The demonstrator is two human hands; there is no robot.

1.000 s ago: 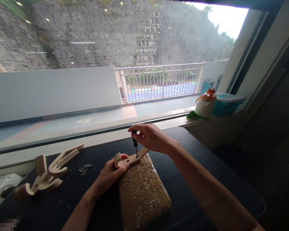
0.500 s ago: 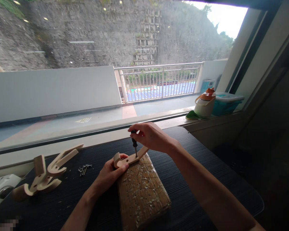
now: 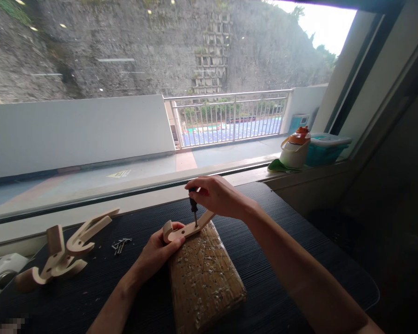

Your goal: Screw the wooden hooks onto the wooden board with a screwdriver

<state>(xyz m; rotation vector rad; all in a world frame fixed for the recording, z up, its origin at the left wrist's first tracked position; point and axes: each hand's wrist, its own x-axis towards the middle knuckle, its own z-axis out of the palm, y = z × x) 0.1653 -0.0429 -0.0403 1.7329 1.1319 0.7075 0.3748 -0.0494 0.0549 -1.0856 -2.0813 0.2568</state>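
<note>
My right hand (image 3: 215,195) grips the black handle of a screwdriver (image 3: 194,204) that stands nearly upright. Its tip meets a hole in a pale wooden hook (image 3: 189,230), where any screw is too small to make out. With thumb and fingers, my left hand (image 3: 163,248) pinches the curved end of that hook. A second, bare hole shows nearer to my left hand. Beneath the hook lies a thick tape-wrapped cardboard block (image 3: 209,273), its top pitted with many small holes.
Several more wooden hooks (image 3: 59,260) lie in a pile at the left of the dark table (image 3: 278,222). A small heap of screws (image 3: 121,246) is beside them. A white device (image 3: 7,273) sits far left; a bottle (image 3: 295,148) and teal box (image 3: 327,150) stand on the sill.
Both hands, the screwdriver and the hook keep nearly the same pose. The whole view has shifted very slightly.
</note>
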